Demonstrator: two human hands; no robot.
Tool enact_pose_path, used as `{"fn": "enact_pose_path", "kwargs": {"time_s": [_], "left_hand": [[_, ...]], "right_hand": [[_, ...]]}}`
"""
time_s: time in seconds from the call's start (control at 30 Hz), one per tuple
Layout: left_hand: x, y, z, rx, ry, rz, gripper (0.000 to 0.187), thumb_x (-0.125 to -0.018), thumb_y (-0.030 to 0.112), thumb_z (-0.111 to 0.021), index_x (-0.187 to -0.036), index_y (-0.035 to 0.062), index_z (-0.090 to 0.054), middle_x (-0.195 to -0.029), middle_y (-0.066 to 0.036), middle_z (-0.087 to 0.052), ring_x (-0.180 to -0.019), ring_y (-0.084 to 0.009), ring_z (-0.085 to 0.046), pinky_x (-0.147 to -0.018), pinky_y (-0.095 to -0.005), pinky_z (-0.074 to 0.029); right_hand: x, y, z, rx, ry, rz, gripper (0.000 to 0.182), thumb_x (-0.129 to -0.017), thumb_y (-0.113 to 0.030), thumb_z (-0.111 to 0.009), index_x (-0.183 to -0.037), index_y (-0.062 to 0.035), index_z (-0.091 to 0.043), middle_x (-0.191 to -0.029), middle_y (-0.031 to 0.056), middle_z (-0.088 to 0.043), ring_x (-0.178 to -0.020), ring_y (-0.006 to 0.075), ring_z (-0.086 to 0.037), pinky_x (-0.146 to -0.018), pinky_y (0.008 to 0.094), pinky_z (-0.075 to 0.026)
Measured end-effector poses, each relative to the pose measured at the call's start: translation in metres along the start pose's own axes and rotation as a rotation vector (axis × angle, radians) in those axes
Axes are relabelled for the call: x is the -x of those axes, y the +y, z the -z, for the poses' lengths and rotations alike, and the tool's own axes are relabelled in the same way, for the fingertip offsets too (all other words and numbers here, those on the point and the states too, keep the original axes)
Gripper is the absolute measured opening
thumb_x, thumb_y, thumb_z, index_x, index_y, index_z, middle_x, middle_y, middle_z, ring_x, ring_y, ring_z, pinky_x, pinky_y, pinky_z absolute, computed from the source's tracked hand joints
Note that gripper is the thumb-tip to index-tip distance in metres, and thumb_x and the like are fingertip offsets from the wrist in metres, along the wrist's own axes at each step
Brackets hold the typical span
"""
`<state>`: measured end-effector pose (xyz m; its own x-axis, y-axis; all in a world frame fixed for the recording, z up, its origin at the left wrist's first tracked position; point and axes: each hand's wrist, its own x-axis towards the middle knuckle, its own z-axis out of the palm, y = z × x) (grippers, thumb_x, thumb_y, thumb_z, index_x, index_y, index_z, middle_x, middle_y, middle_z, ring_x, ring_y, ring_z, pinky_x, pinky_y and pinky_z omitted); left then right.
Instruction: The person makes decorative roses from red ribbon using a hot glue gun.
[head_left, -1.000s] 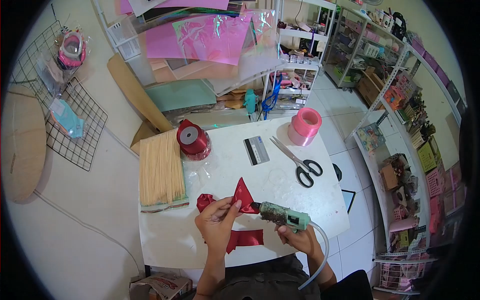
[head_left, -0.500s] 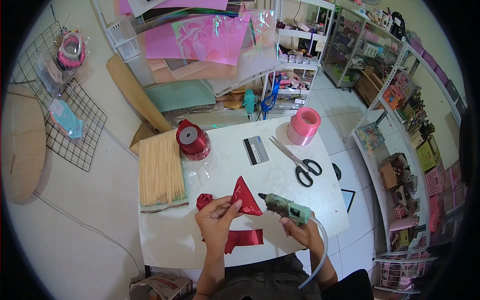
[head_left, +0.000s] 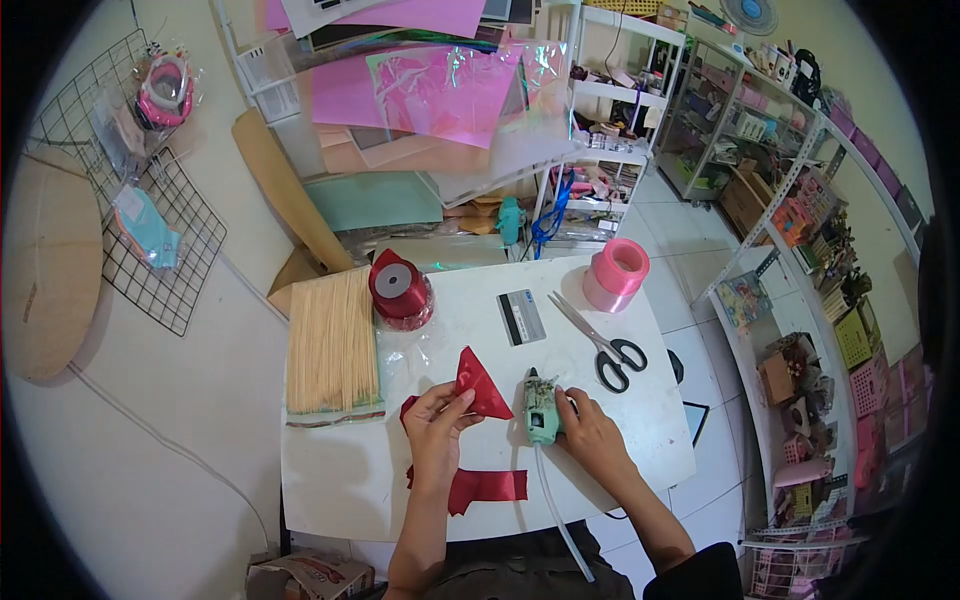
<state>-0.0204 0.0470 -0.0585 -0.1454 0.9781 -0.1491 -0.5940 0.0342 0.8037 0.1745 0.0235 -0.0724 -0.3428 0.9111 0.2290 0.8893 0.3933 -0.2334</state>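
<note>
A folded triangle of red satin ribbon (head_left: 482,388) is pinched between the thumb and fingers of my left hand (head_left: 438,425), above the table. More red ribbon shows partly behind that hand. To the right, a green hot glue gun (head_left: 542,412) lies flat near the tabletop, its nozzle pointing away from me. My right hand (head_left: 592,432) has its fingers closed at the gun's right side, with the handle hidden beneath them. A clear glue stick (head_left: 560,510) sticks out of the gun's rear towards me. Cut red ribbon pieces (head_left: 490,487) lie near the front edge.
On the white table (head_left: 450,300) are wooden sticks (head_left: 332,345), a red ribbon roll (head_left: 400,292), a card (head_left: 521,317), black-handled scissors (head_left: 605,345) and pink ribbon rolls (head_left: 617,275). Loaded shelves (head_left: 790,330) stand to the right.
My right hand has lowered the glue gun to the left and turned its nozzle away from me. The left hand still holds the red triangle. The view has shifted slightly.
</note>
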Motion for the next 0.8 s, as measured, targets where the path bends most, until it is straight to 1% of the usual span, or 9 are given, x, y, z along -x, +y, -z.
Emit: {"fn": "enact_pose_path", "kwargs": {"time_s": [0.07, 0.17, 0.3, 0.37, 0.4, 0.47, 0.57, 0.6, 0.8], "left_hand": [[0.000, -0.001, 0.002, 0.044, 0.000, 0.029, 0.015, -0.072, -0.001, -0.058, -0.087, -0.0006, -0.056, -0.075, -0.006, -0.058, -0.065, -0.0128, -0.058, -0.056, -0.0277, -0.051], [0.001, 0.002, 0.000, 0.049, -0.008, 0.054, 0.014, -0.074, -0.001, -0.055, -0.088, 0.0006, -0.055, -0.078, -0.006, -0.057, -0.066, -0.0136, -0.058, -0.056, -0.0284, -0.051], [0.007, 0.008, -0.003, 0.062, -0.030, 0.059, 0.015, -0.074, 0.000, -0.054, -0.090, -0.0010, -0.055, -0.075, -0.006, -0.058, -0.063, -0.0137, -0.058, -0.054, -0.0280, -0.051], [0.013, 0.014, -0.008, 0.078, -0.035, 0.061, 0.015, -0.074, -0.001, -0.054, -0.090, -0.0017, -0.055, -0.075, -0.007, -0.058, -0.062, -0.0135, -0.058, -0.053, -0.0276, -0.051], [0.016, 0.016, -0.010, 0.064, -0.079, 0.078, 0.016, -0.074, -0.001, -0.054, -0.090, -0.0026, -0.055, -0.075, -0.007, -0.058, -0.061, -0.0132, -0.058, -0.052, -0.0269, -0.051], [0.022, 0.018, -0.015, 0.084, -0.158, 0.108, 0.016, -0.074, -0.002, -0.054, -0.090, -0.0047, -0.056, -0.076, -0.009, -0.059, -0.061, -0.0128, -0.058, -0.051, -0.0253, -0.052], [0.032, 0.019, -0.024, 0.059, -0.227, 0.112, 0.017, -0.074, -0.003, -0.055, -0.090, -0.0054, -0.055, -0.076, -0.010, -0.059, -0.062, -0.0134, -0.058, -0.052, -0.0258, -0.052], [0.035, 0.018, -0.026, 0.025, -0.239, 0.120, 0.018, -0.074, -0.002, -0.055, -0.091, -0.0059, -0.055, -0.077, -0.010, -0.059, -0.064, -0.0132, -0.058, -0.055, -0.0249, -0.052], [0.037, 0.013, -0.029, -0.051, -0.217, 0.135, 0.019, -0.073, -0.001, -0.058, -0.092, -0.0056, -0.055, -0.078, -0.010, -0.059, -0.067, -0.0112, -0.058, -0.059, -0.0220, -0.050]], "right_hand": [[-0.001, -0.002, -0.001, 0.023, -0.072, -0.029, 0.062, -0.061, -0.014, -0.065, -0.114, 0.0037, -0.039, -0.101, 0.0140, -0.043, -0.080, 0.0270, -0.051, -0.068, 0.0322, -0.045], [-0.002, -0.002, 0.004, 0.079, -0.078, 0.095, 0.063, -0.062, -0.015, -0.065, -0.115, 0.0062, -0.037, -0.102, 0.0145, -0.043, -0.078, 0.0259, -0.050, -0.067, 0.0309, -0.045], [0.000, -0.002, 0.011, 0.067, -0.123, 0.083, 0.061, -0.064, -0.017, -0.065, -0.115, 0.0032, -0.039, -0.101, 0.0151, -0.044, -0.081, 0.0251, -0.050, -0.068, 0.0301, -0.044], [0.001, -0.005, 0.025, -0.115, 0.055, 0.129, 0.054, -0.061, -0.014, -0.069, -0.110, -0.0039, -0.049, -0.092, 0.0128, -0.048, -0.076, 0.0225, -0.052, -0.064, 0.0298, -0.045], [0.003, -0.009, 0.032, -0.112, 0.053, 0.135, 0.054, -0.061, -0.014, -0.069, -0.110, -0.0039, -0.049, -0.092, 0.0128, -0.048, -0.076, 0.0225, -0.052, -0.064, 0.0298, -0.045], [0.010, -0.023, 0.043, -0.466, 0.358, 0.100, 0.042, -0.056, -0.010, -0.073, -0.096, -0.0098, -0.060, -0.082, 0.0089, -0.051, -0.068, 0.0183, -0.054, -0.058, 0.0270, -0.044], [0.011, -0.035, 0.049, -0.577, 0.481, 0.227, 0.035, -0.052, -0.007, -0.075, -0.085, -0.0108, -0.064, -0.076, 0.0056, -0.052, -0.061, 0.0145, -0.053, -0.052, 0.0236, -0.042], [0.009, -0.041, 0.053, -0.607, 0.481, 0.229, 0.028, -0.053, -0.007, -0.075, -0.079, -0.0101, -0.066, -0.076, 0.0058, -0.052, -0.062, 0.0138, -0.053, -0.052, 0.0223, -0.040], [0.011, -0.042, 0.044, -0.663, 0.475, 0.165, 0.024, -0.057, -0.003, -0.071, -0.079, -0.0097, -0.065, -0.070, 0.0043, -0.048, -0.059, 0.0138, -0.051, -0.052, 0.0222, -0.042]]}}
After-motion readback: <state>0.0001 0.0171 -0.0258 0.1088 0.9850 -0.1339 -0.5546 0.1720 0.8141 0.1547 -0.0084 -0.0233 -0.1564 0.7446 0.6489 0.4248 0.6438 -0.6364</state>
